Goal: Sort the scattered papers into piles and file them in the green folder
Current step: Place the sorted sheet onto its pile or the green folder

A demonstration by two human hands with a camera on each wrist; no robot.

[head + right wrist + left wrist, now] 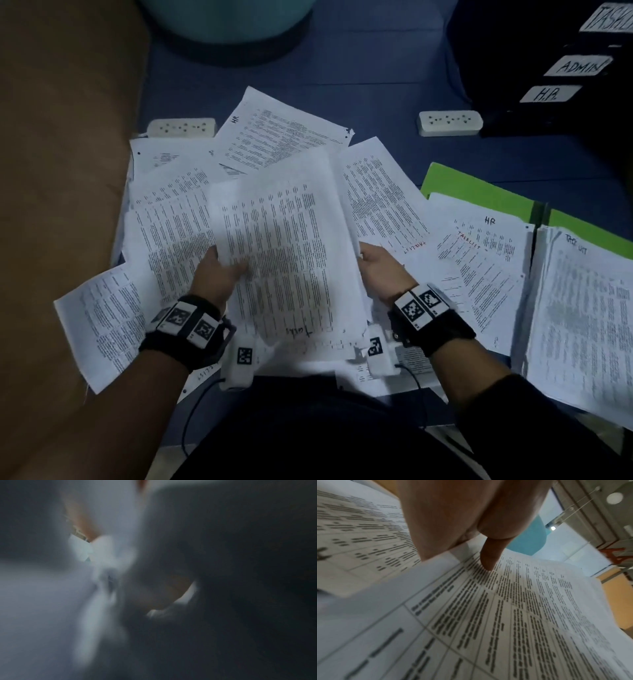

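A printed sheet (287, 253) with table text is lifted above the scattered papers (171, 212) at the centre. My left hand (219, 270) pinches its left edge, thumb on top; in the left wrist view the thumb (489, 557) presses on the sheet (505, 615). My right hand (380, 267) holds the right edge, its fingers hidden under the paper. The green folder (479, 192) lies open at the right with two piles on it, one headed HR (486, 260), one at the far right (582, 308). The right wrist view is dark and blurred.
The papers lie on a blue table (376, 85). Two white power strips (450, 122) (181, 127) sit behind the papers. A black file rack (561, 68) labelled ADMIN and H.R stands at the back right. A teal round object (226, 20) is at the back.
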